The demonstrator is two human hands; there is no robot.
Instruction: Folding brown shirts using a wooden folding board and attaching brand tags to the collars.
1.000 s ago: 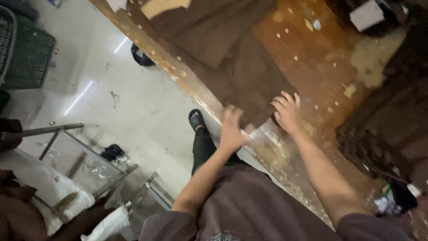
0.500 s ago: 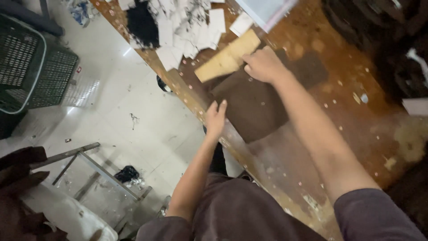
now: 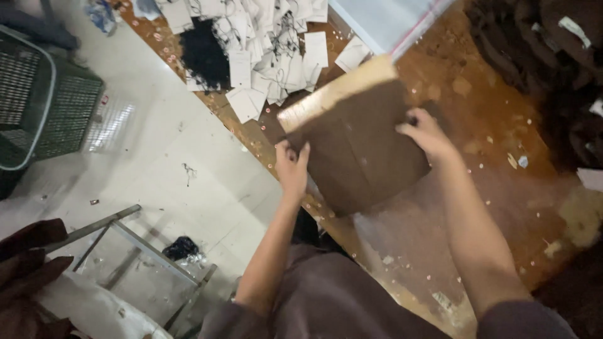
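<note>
both hands form the grip on a folded brown cloth (image 3: pixel 361 147) wrapped around a pale cardboard board (image 3: pixel 336 94), seen from the head camera looking down. left hand (image 3: pixel 292 168) presses its palm and fingers flat against the near left edge of the bundle, thumb side up, so it braces more than clenches; whether any finger curls under the edge i cannot tell. right hand (image 3: pixel 429 134) lies on the far right edge with fingers bent over the fabric, grasping the cloth there. with one hand on each side, the bundle looks squared and kept taut, probably so the fold sits even against the board.

the bundle rests on, or is just lifted off, the worn brown desk (image 3: pixel 502 207), near its front edge; the frame is too blurred to say which. its pale board end points away toward a heap of white paper tags (image 3: pixel 264 44) with thin strings, and a clump of black threads (image 3: pixel 204 53) beside them. a clear plastic bag (image 3: pixel 383 19) lies just beyond the board. dark brown garments (image 3: pixel 553 69) are piled at the far right of the desk.

below the desk edge, a light floor (image 3: pixel 163 169) shows, with a green mesh basket (image 3: pixel 44 107) at the left and a metal frame (image 3: pixel 125 251) nearer the person.
</note>
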